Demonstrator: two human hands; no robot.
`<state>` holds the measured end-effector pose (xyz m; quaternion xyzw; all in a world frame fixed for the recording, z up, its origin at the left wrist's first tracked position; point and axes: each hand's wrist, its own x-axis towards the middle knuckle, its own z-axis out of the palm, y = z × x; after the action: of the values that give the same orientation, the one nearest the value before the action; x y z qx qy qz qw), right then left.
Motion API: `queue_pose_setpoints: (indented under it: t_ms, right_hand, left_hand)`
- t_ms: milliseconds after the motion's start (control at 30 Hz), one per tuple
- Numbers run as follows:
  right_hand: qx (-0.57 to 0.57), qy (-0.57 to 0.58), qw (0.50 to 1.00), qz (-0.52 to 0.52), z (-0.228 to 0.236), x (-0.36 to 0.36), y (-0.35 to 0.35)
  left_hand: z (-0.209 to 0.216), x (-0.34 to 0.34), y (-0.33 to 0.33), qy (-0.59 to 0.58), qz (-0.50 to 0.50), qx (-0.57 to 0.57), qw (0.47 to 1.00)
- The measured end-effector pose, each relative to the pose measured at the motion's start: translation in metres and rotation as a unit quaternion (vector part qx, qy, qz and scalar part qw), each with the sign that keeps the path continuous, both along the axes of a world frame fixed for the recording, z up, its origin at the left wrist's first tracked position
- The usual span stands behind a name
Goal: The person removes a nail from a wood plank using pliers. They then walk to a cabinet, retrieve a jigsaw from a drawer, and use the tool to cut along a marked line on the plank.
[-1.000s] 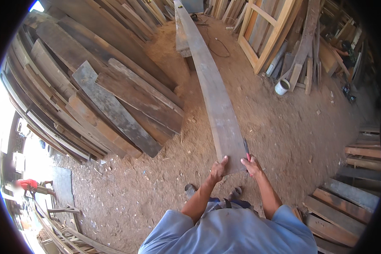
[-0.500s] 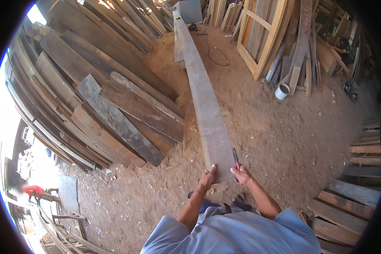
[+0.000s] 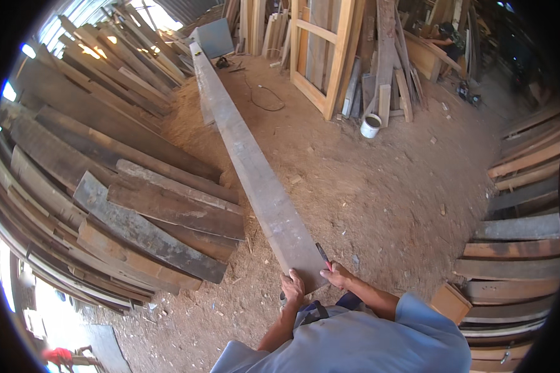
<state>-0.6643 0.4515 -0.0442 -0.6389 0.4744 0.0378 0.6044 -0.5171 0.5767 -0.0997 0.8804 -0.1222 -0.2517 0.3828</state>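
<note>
A long, greyish wooden plank runs from my hands away to the far left, where its far end is raised on a support. My left hand grips the left corner of the near end, thumb on the top face. At the right edge of that end, my right hand is closed on the plank. The same hand also holds a slim red-and-black tool, pointing up and away along the edge; its exact kind cannot be made out. The undersides of my fingers are hidden by the wood.
Stacked boards lean on the left, and more boards lie on the right. A white bucket stands before a wooden frame. A cable crosses the sawdust-strewn floor. Another person is at the far right.
The view has swung to the right, so the plank and surroundings appear further left and the plank more slanted. Both hands keep their grip on its near end.
</note>
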Motion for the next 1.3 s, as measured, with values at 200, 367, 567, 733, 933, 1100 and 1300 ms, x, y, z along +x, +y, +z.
queue_pose_setpoints:
  t_ms: [200,367,567,733,933,1100,1300]
  right_hand:
    - [0.007,0.023,1.000,-0.005,-0.023,0.001,0.004]
    - [-0.147,-0.029,0.989,0.002,-0.085,-0.002,0.017]
    - [0.041,0.010,0.999,0.000,-0.013,0.026,0.029]
    - [0.069,-0.005,0.997,0.027,-0.003,0.044,0.042]
    - [0.119,-0.070,0.990,-0.008,-0.027,0.042,0.049]
    - [-0.028,-0.059,0.998,0.009,0.035,0.041,0.056]
    - [-0.200,-0.025,0.978,0.062,0.078,0.045,0.064]
  left_hand:
    - [0.015,-0.002,-0.004,-0.007,-0.007,0.038,0.999]
    - [0.011,0.002,0.000,-0.009,0.000,0.048,0.999]
    - [0.038,0.024,0.017,-0.008,0.006,0.080,0.997]
    - [0.037,0.046,0.039,0.004,0.007,0.094,0.995]
    - [0.037,0.053,0.043,-0.002,-0.007,0.082,0.997]
    - [0.058,0.060,0.050,0.086,-0.006,0.026,0.996]
    - [0.011,0.060,0.053,0.250,0.012,-0.091,0.964]
